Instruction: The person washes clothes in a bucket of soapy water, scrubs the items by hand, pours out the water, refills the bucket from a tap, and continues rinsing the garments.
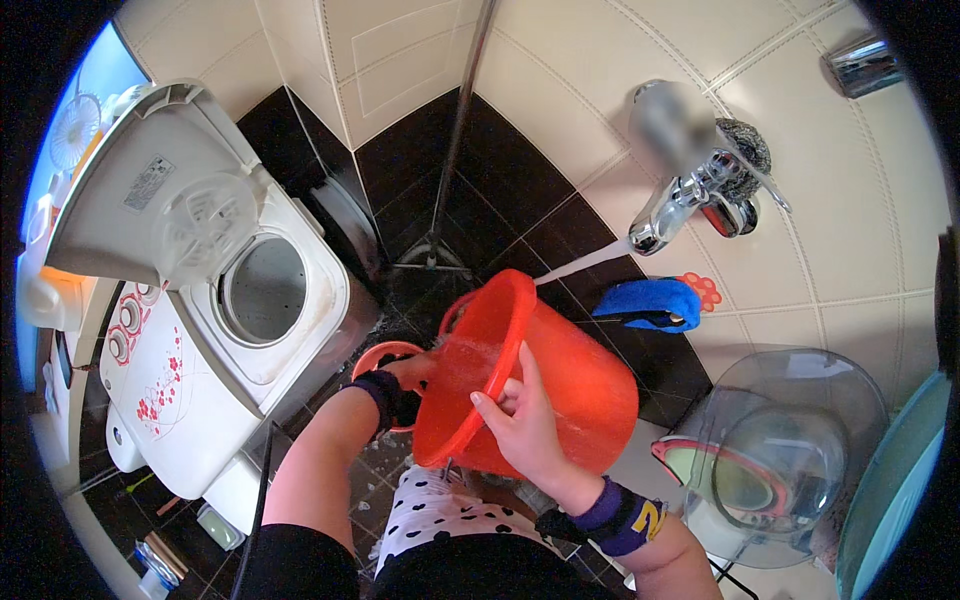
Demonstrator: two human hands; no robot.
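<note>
A red plastic bucket (577,375) is tilted on its side before me, its mouth turned to the left. My right hand (521,420) grips its rim, with the thumb over the edge and the index finger along the outside. My left hand (409,371) reaches to the bucket's mouth; its fingertips are partly hidden, so its grip is unclear. Beneath that hand stands a smaller orange-red pail (390,349), with something dark in or against it. From a chrome faucet (652,225) a stream of water (581,262) runs towards the bucket's upper rim. Water splashes inside the bucket.
A white twin-tub washing machine (187,360) stands at left, its lid (165,150) raised. A blue cloth band (649,304) hangs on the tiled wall. Clear plastic basins (795,405) and a teal basin (892,495) are at right. The dark tiled floor (367,465) has wet suds.
</note>
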